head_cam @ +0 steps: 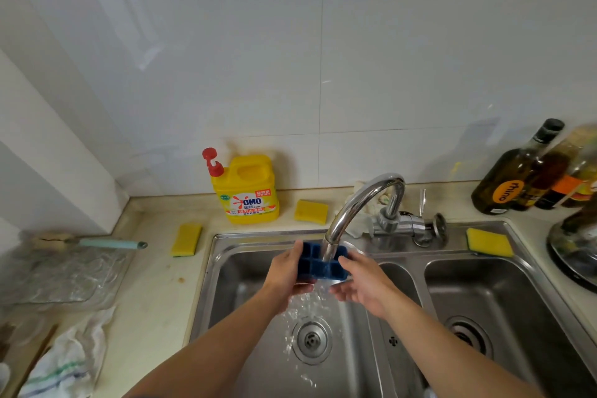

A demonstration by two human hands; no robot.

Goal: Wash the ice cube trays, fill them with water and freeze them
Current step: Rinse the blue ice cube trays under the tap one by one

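A small blue ice cube tray (318, 265) is held under the chrome faucet (358, 203) over the left basin of the steel sink (223, 271). Water runs over the tray and splashes down toward the drain (311, 339). My left hand (287, 278) grips the tray's left end, fingers curled under it. My right hand (361, 284) holds the right end, thumb on top and fingers spread below.
A yellow detergent jug (248, 191) stands behind the sink. Yellow sponges lie at the left (186, 240), by the wall (310, 211) and on the sink rim (489, 242). A brush (97, 242) and cloth (64, 362) lie on the left counter; bottles (517, 178) stand at the right.
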